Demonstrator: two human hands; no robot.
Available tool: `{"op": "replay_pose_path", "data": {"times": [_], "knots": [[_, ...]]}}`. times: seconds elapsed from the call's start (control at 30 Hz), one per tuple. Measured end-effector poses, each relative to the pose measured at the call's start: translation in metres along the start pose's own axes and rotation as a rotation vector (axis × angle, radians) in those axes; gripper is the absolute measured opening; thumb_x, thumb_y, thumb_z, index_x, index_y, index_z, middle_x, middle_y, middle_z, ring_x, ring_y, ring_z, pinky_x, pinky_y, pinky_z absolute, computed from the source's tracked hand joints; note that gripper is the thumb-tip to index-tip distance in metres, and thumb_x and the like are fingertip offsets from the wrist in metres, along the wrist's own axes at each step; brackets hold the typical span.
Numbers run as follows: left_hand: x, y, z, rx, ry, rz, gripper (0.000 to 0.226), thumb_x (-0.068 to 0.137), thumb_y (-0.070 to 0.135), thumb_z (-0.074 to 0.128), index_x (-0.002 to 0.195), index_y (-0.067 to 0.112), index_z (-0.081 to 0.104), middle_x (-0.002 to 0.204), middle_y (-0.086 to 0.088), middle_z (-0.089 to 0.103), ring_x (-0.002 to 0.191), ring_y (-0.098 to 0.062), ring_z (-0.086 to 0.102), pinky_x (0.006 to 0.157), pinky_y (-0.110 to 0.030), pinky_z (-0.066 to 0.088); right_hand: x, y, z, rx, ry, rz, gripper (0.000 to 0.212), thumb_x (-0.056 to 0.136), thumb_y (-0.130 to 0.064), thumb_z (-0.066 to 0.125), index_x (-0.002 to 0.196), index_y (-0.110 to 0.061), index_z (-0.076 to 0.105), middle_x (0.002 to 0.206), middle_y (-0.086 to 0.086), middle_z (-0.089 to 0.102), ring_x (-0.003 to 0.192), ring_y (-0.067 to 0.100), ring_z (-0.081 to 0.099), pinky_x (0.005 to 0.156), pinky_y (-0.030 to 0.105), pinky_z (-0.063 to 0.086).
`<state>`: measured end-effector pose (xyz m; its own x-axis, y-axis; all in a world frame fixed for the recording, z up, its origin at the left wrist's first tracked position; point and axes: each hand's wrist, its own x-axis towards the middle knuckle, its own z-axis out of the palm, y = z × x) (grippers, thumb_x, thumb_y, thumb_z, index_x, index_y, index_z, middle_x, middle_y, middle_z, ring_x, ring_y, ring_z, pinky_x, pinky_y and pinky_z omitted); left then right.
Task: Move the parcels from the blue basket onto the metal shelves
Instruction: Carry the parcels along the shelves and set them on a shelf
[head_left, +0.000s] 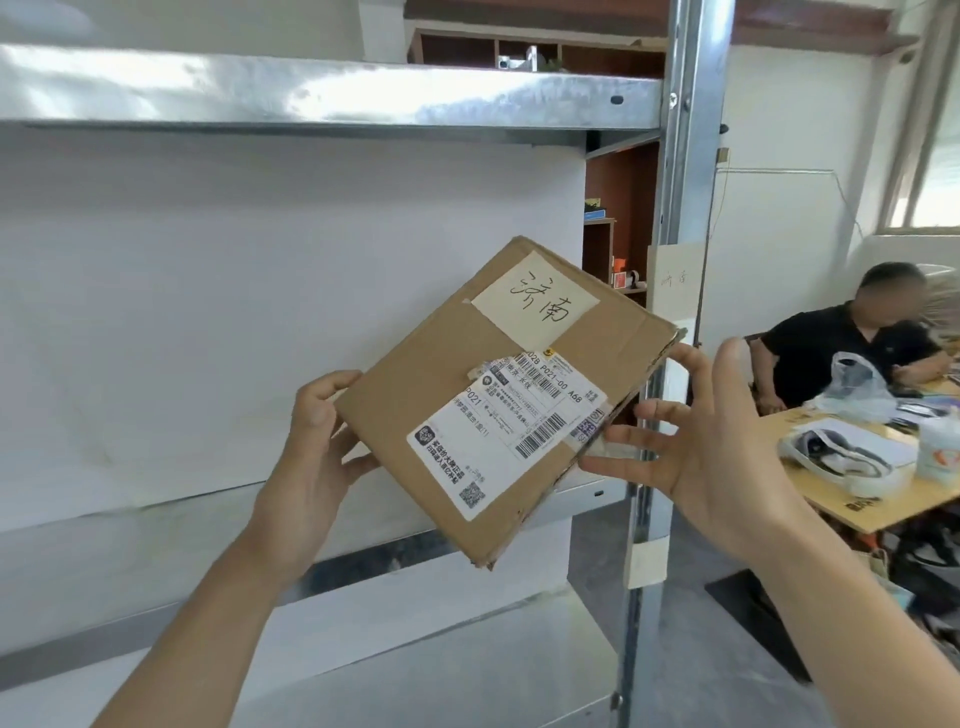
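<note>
parcel (498, 395) tilted, pinched between left hand (317, 441) fingers (358, 465) and spread right hand (711, 441) (loose grip): may slip before reaching shelf (363, 551).

View: one head-worn wide-angle camera, no second view.
Facing: forward, slightly up, at the metal shelves (322, 98).
Nearness: close; both hands (317, 441) and the parcel (498, 395) fill the centre.
Right edge: a counter (852, 499), farther off.

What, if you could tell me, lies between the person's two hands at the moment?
In the head view, the cardboard parcel lies between them, tilted, the left hand holding its left edge and the right hand at its right edge.
</note>
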<state>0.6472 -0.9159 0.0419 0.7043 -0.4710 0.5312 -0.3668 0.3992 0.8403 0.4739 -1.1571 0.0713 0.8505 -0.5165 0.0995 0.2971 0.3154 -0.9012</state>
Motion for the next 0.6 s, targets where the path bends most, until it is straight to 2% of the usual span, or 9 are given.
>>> {"op": "replay_pose_path", "data": {"times": [0.07,0.13,0.2,0.27,0.3,0.4,0.53,0.6], "knots": [[0.01,-0.003,0.0,-0.019,0.047,0.026,0.093,0.07,0.076,0.074,0.131,0.012,0.044,0.108,0.001,0.066,0.089,-0.014,0.066,0.073,-0.026,0.059,0.012,0.003,-0.003,0.037,0.01,-0.012,0.052,0.101,-0.07,0.026,0.132,-0.041,0.056,0.098,0.016,0.056,0.11,0.043,0.064,0.089,0.064,0.061],[0.02,-0.009,0.002,-0.056,0.097,0.031,0.062,0.088,0.06,0.06,0.127,0.013,0.047,0.104,0.002,0.071,0.088,-0.013,0.068,0.072,-0.026,0.059,0.02,0.005,-0.005,0.064,0.024,-0.013,0.057,0.1,-0.071,0.027,0.141,-0.038,0.05,0.113,0.019,0.062,0.118,0.041,0.066,0.1,0.068,0.055],[0.031,-0.013,0.004,-0.068,0.113,0.012,0.046,0.091,0.053,0.052,0.12,0.018,0.056,0.1,0.006,0.075,0.089,-0.012,0.069,0.072,-0.025,0.059,0.025,0.006,-0.007,0.071,0.027,0.012,0.056,0.101,-0.07,0.027,0.124,-0.029,0.058,0.123,0.023,0.061,0.119,0.042,0.066,0.104,0.068,0.051],[0.04,-0.012,0.01,-0.033,0.107,-0.014,0.054,0.084,0.065,0.063,0.119,0.024,0.063,0.1,0.008,0.077,0.09,-0.01,0.07,0.073,-0.024,0.059,0.027,0.006,-0.007,0.085,0.025,0.032,0.056,0.102,-0.068,0.028,0.101,-0.022,0.06,0.115,0.024,0.061,0.118,0.044,0.065,0.107,0.067,0.049],[0.045,-0.013,0.011,-0.016,0.104,-0.029,0.057,0.085,0.069,0.06,0.121,0.025,0.064,0.1,0.009,0.077,0.09,-0.009,0.071,0.073,-0.023,0.059,0.028,0.006,-0.008,0.09,0.023,0.037,0.057,0.102,-0.068,0.029,0.097,-0.02,0.059,0.111,0.024,0.06,0.116,0.045,0.064,0.107,0.066,0.049],[0.061,-0.02,0.011,0.033,0.098,-0.087,0.063,0.092,0.062,0.035,0.136,0.026,0.062,0.106,0.009,0.076,0.094,-0.009,0.069,0.076,-0.025,0.057,0.031,0.011,-0.012,0.091,0.01,0.066,0.057,0.101,-0.068,0.03,0.099,-0.017,0.056,0.103,0.021,0.057,0.11,0.042,0.063,0.11,0.063,0.048],[0.076,-0.033,0.013,0.084,0.081,-0.197,0.073,0.091,0.068,0.029,0.144,0.028,0.06,0.129,-0.007,0.07,0.111,-0.02,0.063,0.087,-0.037,0.051,0.039,0.017,-0.014,0.116,0.024,0.104,0.05,0.101,-0.067,0.034,0.096,-0.019,0.05,0.107,0.02,0.057,0.119,0.045,0.064,0.111,0.062,0.048],[0.08,-0.039,0.018,0.125,0.093,-0.22,0.068,0.097,0.067,0.026,0.14,0.029,0.063,0.125,-0.005,0.07,0.109,-0.02,0.063,0.087,-0.037,0.051,0.044,0.018,-0.013,0.106,0.056,0.121,0.048,0.101,-0.065,0.037,0.094,-0.02,0.05,0.107,0.021,0.058,0.121,0.046,0.064,0.11,0.062,0.049]]}}
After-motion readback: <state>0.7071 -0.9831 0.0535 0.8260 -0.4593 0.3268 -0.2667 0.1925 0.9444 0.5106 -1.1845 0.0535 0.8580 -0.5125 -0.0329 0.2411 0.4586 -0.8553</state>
